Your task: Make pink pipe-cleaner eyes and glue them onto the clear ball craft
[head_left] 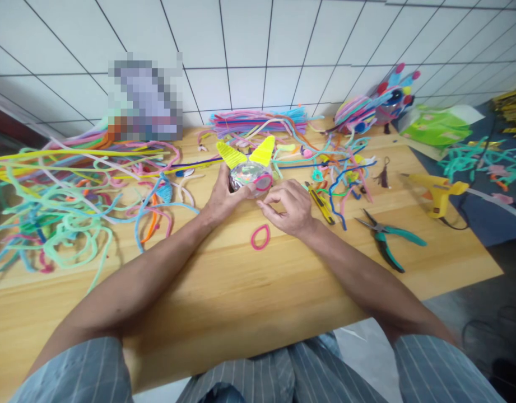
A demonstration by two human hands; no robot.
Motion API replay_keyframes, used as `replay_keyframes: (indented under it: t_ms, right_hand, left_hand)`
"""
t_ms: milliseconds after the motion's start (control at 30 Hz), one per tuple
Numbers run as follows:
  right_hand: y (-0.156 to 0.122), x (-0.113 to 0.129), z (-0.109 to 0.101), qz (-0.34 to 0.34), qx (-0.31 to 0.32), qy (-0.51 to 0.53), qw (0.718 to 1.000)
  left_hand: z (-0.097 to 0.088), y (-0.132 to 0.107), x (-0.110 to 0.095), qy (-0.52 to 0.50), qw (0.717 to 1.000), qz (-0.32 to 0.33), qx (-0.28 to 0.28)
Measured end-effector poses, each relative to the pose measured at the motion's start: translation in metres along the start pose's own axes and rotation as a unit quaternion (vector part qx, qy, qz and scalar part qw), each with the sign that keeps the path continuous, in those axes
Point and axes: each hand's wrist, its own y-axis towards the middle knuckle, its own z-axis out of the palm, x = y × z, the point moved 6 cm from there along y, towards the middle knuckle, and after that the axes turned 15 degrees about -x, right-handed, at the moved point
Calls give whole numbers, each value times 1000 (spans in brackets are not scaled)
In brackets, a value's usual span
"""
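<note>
My left hand (pixel 224 193) is wrapped round a shiny, clear-silvery rounded ornament (pixel 244 173) and holds it just above the table. Two yellow ear shapes (pixel 263 150) of ribbed pipe cleaner stand up from its top. On its front sits a pink pipe-cleaner ring (pixel 263 182), with my left thumb next to it. Just to the right, my right hand (pixel 288 206) is closed, thumb and fingertips drawn together; anything between them is too small to make out. A second pink pipe-cleaner loop (pixel 260 237) lies on the wood below the hands.
Loose pipe cleaners (pixel 77 224) cover the left side, and a bundle (pixel 258 123) lies by the tiled wall. On the right are a yellow utility knife (pixel 320 204), teal-handled pliers (pixel 387 235) and a yellow glue gun (pixel 439 196). A pipe-cleaner figure (pixel 394 101) stands behind.
</note>
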Motion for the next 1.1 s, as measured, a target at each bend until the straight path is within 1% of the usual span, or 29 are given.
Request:
replay_keyframes:
  t_ms: [167, 333, 500, 567, 700, 833, 933, 1033, 1100]
  right_hand:
    - [-1, -1, 0, 2, 9, -18, 1000]
    - [-1, -1, -1, 9, -10, -3, 1000]
    - [-5, -4, 4, 14, 31, -34, 999]
    - [-7, -5, 3, 19, 34, -31, 999]
    - [-8, -7, 3, 24, 31, -40, 998]
    - [-8, -7, 2, 11, 18, -51, 998]
    - [-9, -9, 2, 13, 27, -59, 998]
    - [-10, -11, 3, 25, 48, -61, 997]
    - [-9, -9, 2, 18, 40, -49, 998]
  left_hand:
    - [0, 0, 0, -6, 1000, 0, -4]
    - [1, 0, -1, -1, 1000, 13, 0]
    - [-1, 1, 2, 10, 1000, 17, 5]
    - [0, 1, 1, 14, 1000, 23, 8]
    - [0, 0, -2, 13, 1000, 25, -1]
    - [0, -3, -3, 11, 1000, 27, -11]
    - [-1, -4, -1, 21, 998, 51, -15]
    - [-9, -1, -4, 48, 993, 94, -48]
    - [-19, 1, -15, 66, 985, 122, -102]
